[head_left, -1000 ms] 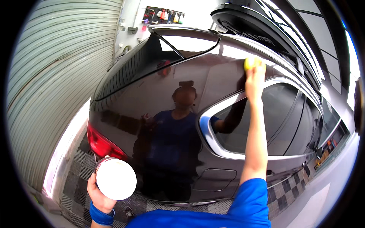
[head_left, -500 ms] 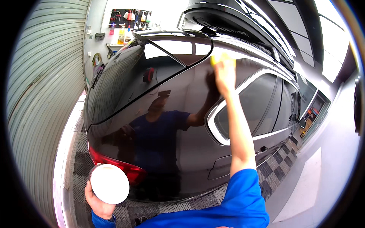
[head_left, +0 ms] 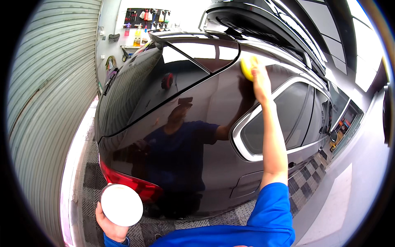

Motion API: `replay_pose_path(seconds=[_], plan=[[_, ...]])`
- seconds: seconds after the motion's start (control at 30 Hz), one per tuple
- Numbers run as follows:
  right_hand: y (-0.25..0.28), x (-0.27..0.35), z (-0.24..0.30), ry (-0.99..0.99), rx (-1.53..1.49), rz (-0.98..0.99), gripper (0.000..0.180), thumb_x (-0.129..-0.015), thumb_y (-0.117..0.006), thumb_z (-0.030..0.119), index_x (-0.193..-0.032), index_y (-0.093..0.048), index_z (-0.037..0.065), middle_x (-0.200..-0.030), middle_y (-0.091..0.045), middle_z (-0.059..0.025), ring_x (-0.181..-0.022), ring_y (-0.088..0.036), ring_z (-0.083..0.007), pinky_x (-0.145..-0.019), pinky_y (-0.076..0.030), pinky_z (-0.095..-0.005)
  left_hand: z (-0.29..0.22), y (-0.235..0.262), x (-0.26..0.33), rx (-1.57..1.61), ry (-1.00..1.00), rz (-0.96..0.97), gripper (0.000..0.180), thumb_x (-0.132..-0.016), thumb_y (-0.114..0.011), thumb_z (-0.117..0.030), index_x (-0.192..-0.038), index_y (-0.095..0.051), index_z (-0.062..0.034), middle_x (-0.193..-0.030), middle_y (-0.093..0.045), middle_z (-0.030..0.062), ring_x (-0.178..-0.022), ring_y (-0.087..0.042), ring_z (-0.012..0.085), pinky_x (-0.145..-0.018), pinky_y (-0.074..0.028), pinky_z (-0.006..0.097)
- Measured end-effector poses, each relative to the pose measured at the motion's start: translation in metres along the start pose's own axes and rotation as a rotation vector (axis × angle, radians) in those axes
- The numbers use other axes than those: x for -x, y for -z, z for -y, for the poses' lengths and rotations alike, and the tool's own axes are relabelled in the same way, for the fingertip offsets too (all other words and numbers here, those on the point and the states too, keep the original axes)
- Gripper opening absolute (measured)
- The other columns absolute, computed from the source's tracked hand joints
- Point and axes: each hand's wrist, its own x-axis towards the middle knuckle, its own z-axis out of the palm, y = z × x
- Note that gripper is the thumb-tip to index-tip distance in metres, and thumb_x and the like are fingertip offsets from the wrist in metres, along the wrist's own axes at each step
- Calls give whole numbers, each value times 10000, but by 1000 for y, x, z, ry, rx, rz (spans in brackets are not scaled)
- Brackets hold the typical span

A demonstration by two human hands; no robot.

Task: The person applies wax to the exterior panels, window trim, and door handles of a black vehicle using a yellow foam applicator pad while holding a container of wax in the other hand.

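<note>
Your right hand (head_left: 261, 82): closed round a yellow pad, arm stretched out to the upper edge of the car's rear side panel; the fingers' exact grip is blurred.
Yellow pad (head_left: 246, 68): at the left side of your right hand, its rounded outer edge showing past your fingers; it lies against the panel near the roof edge, between the rear hatch seam and the upper edge of the side window. It looks soft and thick, though blur hides its texture.
Your left hand (head_left: 110, 225): grasping a round tub from its left and lower side, near the panel's lower rear corner.
Round tub (head_left: 122, 205): held face up toward you, a smooth white disc with a darker side at its left edge; whether the white is a lid or the contents, you cannot tell from here.
Car panel (head_left: 214, 160): dark brown, glossy and curved, mirroring your head, blue shirt and reaching arm.
Side window (head_left: 257, 131): dark glass with a rounded rear corner, framed in shiny, silvery trim (head_left: 242, 147).
Tail light (head_left: 133, 184): glossy red, at the panel's lower rear corner, partly behind the tub.
Roof box (head_left: 263, 26): black, long and smooth, above the roof edge.
Shutter (head_left: 53, 90): pale, ribbed slats beyond the car's rear edge.
Floor (head_left: 306, 181): checkered grey tiles, with raised ridges.
</note>
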Motion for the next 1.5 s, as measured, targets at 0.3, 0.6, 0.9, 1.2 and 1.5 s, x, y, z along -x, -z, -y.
replay_pose_path(seconds=[0.3,0.6,0.9,1.2,1.5], plan=[[-39,50,102,184,104,43,262,-874,-693,235,-881,-584,-2,-1380,-557,-266,-1322,-467,-469,-1127,-354,-527,11,-10,-5,-59,60,96,670,-959,-462,-477,-1519,-404,-113,-1506,-483,162,-1371,-460,427,-1168,-306,615],[-37,77,114,214,81,105,209,-878,-662,193,-928,-592,3,-1322,-605,-249,-1316,-471,-491,-1144,-341,-522,2,-4,8,-78,34,81,668,-958,-474,-459,-1522,-392,-111,-1516,-469,155,-1380,-443,432,-1179,-263,645],[-55,83,160,200,2,263,225,-860,-702,221,-866,-603,19,-1385,-587,-188,-1369,-462,-397,-1177,-298,-501,3,-15,10,-137,34,177,700,-964,-468,-475,-1541,-357,-97,-1525,-454,172,-1390,-407,480,-1167,-309,608],[-85,101,202,220,-25,267,308,-842,-723,257,-947,-604,-8,-1402,-554,-224,-1355,-472,-377,-1166,-314,-513,4,-18,19,-168,88,200,728,-960,-461,-506,-1561,-318,-120,-1524,-438,212,-1396,-400,480,-1160,-309,623],[-96,110,215,172,-80,268,311,-834,-738,274,-920,-601,8,-1448,-516,-227,-1294,-511,-414,-1101,-376,-506,10,-18,24,-231,56,180,780,-935,-460,-595,-1579,-270,-197,-1521,-421,231,-1374,-326,609,-1021,-406,731]])
